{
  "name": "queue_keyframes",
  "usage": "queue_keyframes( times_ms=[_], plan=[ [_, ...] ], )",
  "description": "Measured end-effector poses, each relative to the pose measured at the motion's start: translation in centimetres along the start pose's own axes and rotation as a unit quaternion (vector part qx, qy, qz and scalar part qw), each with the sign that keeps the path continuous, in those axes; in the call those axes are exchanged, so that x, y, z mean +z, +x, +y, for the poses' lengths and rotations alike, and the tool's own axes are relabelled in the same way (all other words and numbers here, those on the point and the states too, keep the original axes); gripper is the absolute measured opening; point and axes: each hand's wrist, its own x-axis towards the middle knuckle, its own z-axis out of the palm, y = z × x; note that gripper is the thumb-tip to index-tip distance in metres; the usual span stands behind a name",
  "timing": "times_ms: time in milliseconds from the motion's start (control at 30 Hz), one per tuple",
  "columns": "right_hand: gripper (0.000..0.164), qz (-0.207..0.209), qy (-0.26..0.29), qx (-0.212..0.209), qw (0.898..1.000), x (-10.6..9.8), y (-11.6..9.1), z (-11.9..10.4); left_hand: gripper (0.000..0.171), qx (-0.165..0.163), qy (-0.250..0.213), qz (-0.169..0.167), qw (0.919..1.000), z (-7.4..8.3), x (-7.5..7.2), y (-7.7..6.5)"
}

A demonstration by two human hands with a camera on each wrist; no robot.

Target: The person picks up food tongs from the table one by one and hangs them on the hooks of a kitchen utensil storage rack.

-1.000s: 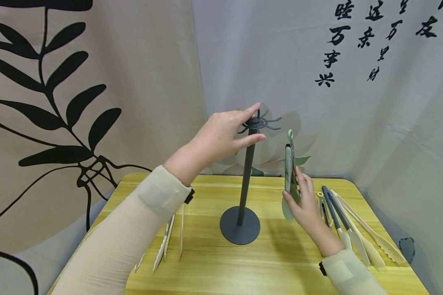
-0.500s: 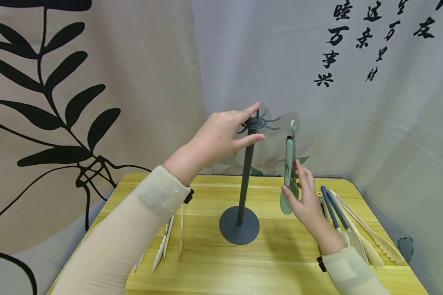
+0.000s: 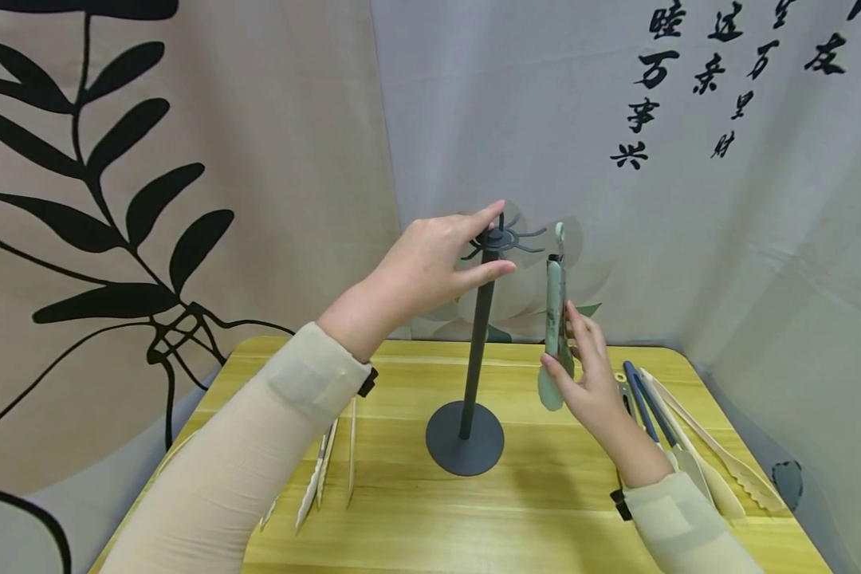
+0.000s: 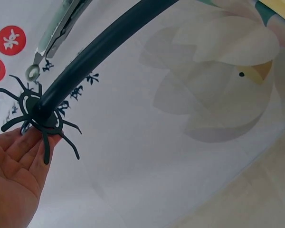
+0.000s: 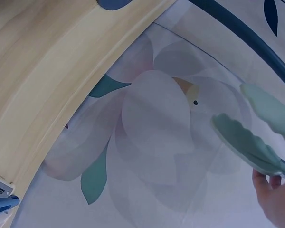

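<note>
In the head view a dark grey hook stand (image 3: 477, 343) rises from a round base, its top ringed by curved hooks. My left hand (image 3: 438, 253) is at that top, thumb and index finger spread on either side of the hooks. In the left wrist view the fingers (image 4: 23, 149) look fairly straight, with their tips partly behind the hooks (image 4: 46, 147). My right hand (image 3: 591, 379) pinches pale green tongs (image 3: 555, 311), held upright just right of the stand, hanging loop (image 3: 560, 233) up. The scalloped heads (image 5: 247, 147) are spread apart in the right wrist view.
White-tipped utensils (image 3: 316, 478) lie left on the wooden table (image 3: 488, 526). At right lie blue-handled utensils (image 3: 649, 402), cream tongs (image 3: 732, 454) and other tools. A printed cloth (image 3: 473, 96) hangs behind the table.
My right hand has raised the green tongs and carried them slightly left, bringing their loop nearer the hooks. My left hand stays at the stand's top.
</note>
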Motion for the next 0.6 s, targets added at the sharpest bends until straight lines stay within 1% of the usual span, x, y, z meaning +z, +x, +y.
queue_keyframes(
  times_ms=[233, 433, 600],
  plan=[
    [0.075, -0.004, 0.002, -0.007, 1.0, 0.35, 0.07, 0.22, 0.076, -0.006, -0.007, -0.007, 0.9999, 0.1, 0.1, -0.03],
    [0.075, 0.0, 0.006, -0.015, 1.0, 0.46, 0.35, 0.27, 0.077, -0.006, -0.012, -0.003, 0.9999, 0.0, 0.12, -0.09],
    [0.075, -0.003, 0.009, -0.013, 1.0, 0.5, 0.46, 0.22, 0.077, -0.005, -0.01, -0.004, 0.9999, -0.02, 0.05, -0.03]
  ],
)
